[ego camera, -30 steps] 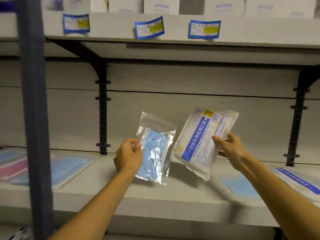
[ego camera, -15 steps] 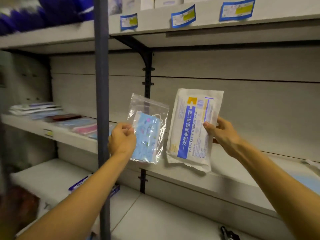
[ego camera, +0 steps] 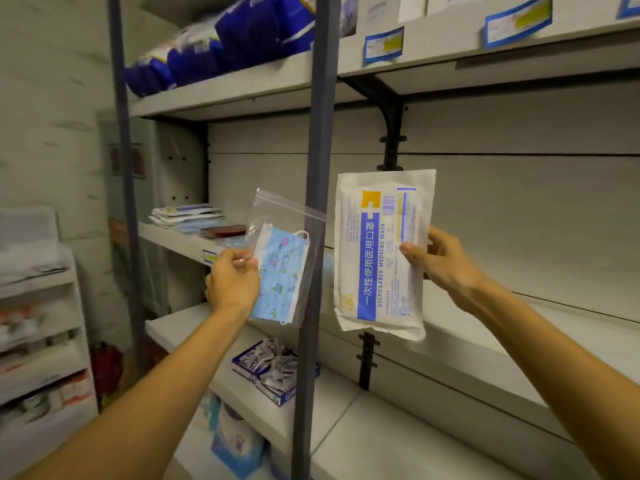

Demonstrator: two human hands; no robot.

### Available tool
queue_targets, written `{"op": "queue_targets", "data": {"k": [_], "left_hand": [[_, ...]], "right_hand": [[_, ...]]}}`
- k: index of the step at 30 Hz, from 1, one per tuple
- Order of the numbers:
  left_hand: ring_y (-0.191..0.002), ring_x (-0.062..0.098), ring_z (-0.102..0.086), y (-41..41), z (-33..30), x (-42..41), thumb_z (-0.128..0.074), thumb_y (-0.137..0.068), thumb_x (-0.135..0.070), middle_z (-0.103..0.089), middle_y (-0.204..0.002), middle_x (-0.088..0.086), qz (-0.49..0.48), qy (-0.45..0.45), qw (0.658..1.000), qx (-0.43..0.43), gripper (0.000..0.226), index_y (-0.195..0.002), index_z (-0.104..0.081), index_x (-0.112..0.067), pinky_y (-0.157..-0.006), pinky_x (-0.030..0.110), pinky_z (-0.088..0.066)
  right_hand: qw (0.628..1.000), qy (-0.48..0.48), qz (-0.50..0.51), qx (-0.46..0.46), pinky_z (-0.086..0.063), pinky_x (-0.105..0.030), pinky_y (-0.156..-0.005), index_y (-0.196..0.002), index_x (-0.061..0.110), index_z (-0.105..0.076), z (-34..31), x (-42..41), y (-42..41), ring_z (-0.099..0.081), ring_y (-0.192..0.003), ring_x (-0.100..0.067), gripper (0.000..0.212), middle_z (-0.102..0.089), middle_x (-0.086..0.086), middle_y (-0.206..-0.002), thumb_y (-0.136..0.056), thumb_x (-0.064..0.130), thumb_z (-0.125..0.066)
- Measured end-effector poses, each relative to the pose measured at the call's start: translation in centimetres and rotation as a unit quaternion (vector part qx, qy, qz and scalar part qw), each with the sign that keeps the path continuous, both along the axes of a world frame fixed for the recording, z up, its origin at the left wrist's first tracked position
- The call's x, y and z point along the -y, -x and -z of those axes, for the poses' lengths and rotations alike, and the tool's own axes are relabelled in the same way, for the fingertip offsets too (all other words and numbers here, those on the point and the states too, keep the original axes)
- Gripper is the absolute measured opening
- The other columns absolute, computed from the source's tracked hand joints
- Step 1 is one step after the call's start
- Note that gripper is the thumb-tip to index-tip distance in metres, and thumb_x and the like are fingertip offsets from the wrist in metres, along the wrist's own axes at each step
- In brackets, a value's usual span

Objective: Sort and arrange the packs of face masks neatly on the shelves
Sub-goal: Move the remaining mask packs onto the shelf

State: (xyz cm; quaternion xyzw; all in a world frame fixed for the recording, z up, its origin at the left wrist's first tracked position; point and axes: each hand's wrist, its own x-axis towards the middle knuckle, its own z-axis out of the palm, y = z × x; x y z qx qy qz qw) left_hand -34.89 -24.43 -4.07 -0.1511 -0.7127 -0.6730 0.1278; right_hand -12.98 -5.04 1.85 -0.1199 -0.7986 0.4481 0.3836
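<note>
The left hand pinches the left edge of a clear zip bag, thumb and curled fingers closed on the plastic; inside it sits a light blue face mask with a small coloured print and a white ear loop showing at its upper right corner. The right hand grips the right edge of a white pack, thumb on the front and fingers behind it. This pack is upright, sealed and slightly wrinkled along its lower edge, with a blue vertical band carrying white characters, the words DISPOSABLE MEDICAL MASK beside it, a yellow block and a barcode near the top. Both packs are held up in the air side by side, apart from each other, in front of the middle shelf, whose pale board runs away to the right behind them. A dark grey upright post stands between the two packs. Farther along the left end of that shelf lies a low stack of flat packs. On the top shelf's left end lie blue and white bundles, and blue-edged labels hang on its front edge. On the lower shelf sits a blue open box of small wrapped pieces. At the far left a white rack is blurred.
</note>
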Motion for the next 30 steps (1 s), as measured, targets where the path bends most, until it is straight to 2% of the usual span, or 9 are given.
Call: {"op": "queue_targets", "data": {"k": [2, 5, 9, 12, 16, 20, 23, 26, 30], "left_hand": [[-0.083, 0.028, -0.067, 2.5, -0.2, 1.6, -0.062, -0.083, -0.025, -0.065, -0.085, -0.007, -0.013, 0.007, 1.0, -0.003, 0.009, -0.081, -0.056, -0.032, -0.08, 0.046, -0.056], [-0.082, 0.027, -0.067, 6.1, -0.9, 3.8, -0.061, -0.088, -0.021, -0.065, -0.091, -0.002, -0.023, 0.002, 1.0, -0.01, 0.009, -0.088, -0.057, -0.029, -0.072, 0.043, -0.059], [-0.085, 0.021, -0.062, 11.1, -1.3, 6.5, -0.059, -0.092, -0.017, -0.06, -0.097, 0.0, -0.031, -0.004, 0.999, -0.01, 0.004, -0.095, -0.059, -0.018, -0.058, 0.029, -0.055], [-0.089, 0.018, -0.058, 14.2, -1.4, 8.6, -0.058, -0.093, -0.017, -0.057, -0.099, 0.0, -0.029, 0.004, 1.0, -0.008, 0.011, -0.103, -0.06, -0.014, -0.068, 0.032, -0.054], [-0.09, 0.02, -0.059, 18.1, -1.2, 11.1, -0.059, -0.093, -0.017, -0.062, -0.106, 0.004, -0.02, 0.022, 1.0, -0.005, 0.011, -0.103, -0.06, -0.014, -0.076, 0.038, -0.056], [-0.087, 0.017, -0.054, 21.1, -1.2, 12.6, -0.056, -0.093, -0.015, -0.058, -0.103, 0.003, -0.013, 0.028, 1.0, -0.001, 0.013, -0.105, -0.06, -0.014, -0.06, 0.023, -0.046], [-0.086, 0.017, -0.056, 23.4, -1.2, 13.1, -0.055, -0.093, -0.014, -0.057, -0.1, 0.0, 0.004, 0.02, 1.0, 0.002, 0.011, -0.103, -0.059, -0.016, -0.05, 0.019, -0.044], [-0.086, 0.02, -0.059, 26.1, -1.0, 13.4, -0.057, -0.091, -0.014, -0.059, -0.098, -0.001, 0.008, 0.018, 1.0, 0.01, 0.009, -0.097, -0.059, -0.02, -0.06, 0.027, -0.051], [-0.09, 0.021, -0.061, 30.2, -0.9, 13.2, -0.061, -0.089, -0.015, -0.063, -0.099, 0.001, 0.014, 0.014, 1.0, 0.018, 0.014, -0.102, -0.063, -0.017, -0.075, 0.032, -0.053]], "right_hand": [[1.0, -0.005, -0.01, -0.006, -0.058, -0.022, -0.06, -0.102, 0.032, -0.056, -0.1, 1.6, 2.6, -0.071, -0.086, -0.009, 0.014, -0.069, 0.007, -0.098, -0.09, 0.025, -0.06], [1.0, -0.017, -0.018, -0.009, -0.056, -0.017, -0.057, -0.099, 0.033, -0.055, -0.2, 4.4, 6.6, -0.07, -0.082, -0.002, 0.014, -0.068, 0.011, -0.094, -0.091, 0.022, -0.059], [0.999, -0.045, -0.017, -0.002, -0.058, -0.025, -0.068, -0.106, 0.029, -0.056, -0.6, 7.9, 11.5, -0.07, -0.083, -0.006, 0.017, -0.067, 0.012, -0.097, -0.092, 0.02, -0.059], [0.999, -0.048, -0.02, -0.006, -0.057, -0.022, -0.065, -0.116, 0.022, -0.055, -0.8, 10.4, 15.4, -0.069, -0.085, -0.006, 0.023, -0.066, 0.012, -0.099, -0.093, 0.019, -0.058], [0.999, -0.038, 0.001, -0.01, -0.055, -0.03, -0.073, -0.121, 0.021, -0.052, -0.7, 12.5, 20.3, -0.068, -0.087, -0.01, 0.029, -0.065, 0.008, -0.103, -0.093, 0.02, -0.057], [0.999, -0.038, 0.013, -0.002, -0.054, -0.022, -0.065, -0.122, 0.019, -0.05, -0.6, 13.0, 24.2, -0.067, -0.082, -0.007, 0.026, -0.064, 0.011, -0.097, -0.096, 0.021, -0.053], [0.999, -0.026, 0.035, -0.001, -0.053, -0.025, -0.064, -0.126, 0.019, -0.048, -0.6, 12.6, 26.8, -0.068, -0.083, -0.01, 0.028, -0.066, 0.008, -0.099, -0.098, 0.022, -0.051], [0.998, -0.013, 0.063, 0.001, -0.05, -0.024, -0.059, -0.125, 0.021, -0.046, -0.4, 11.7, 29.4, -0.067, -0.081, -0.01, 0.026, -0.065, 0.009, -0.097, -0.099, 0.023, -0.049], [0.996, 0.0, 0.084, 0.006, -0.049, -0.027, -0.058, -0.125, 0.02, -0.046, -0.3, 10.3, 32.6, -0.066, -0.081, -0.011, 0.025, -0.065, 0.005, -0.097, -0.1, 0.024, -0.046]]}}
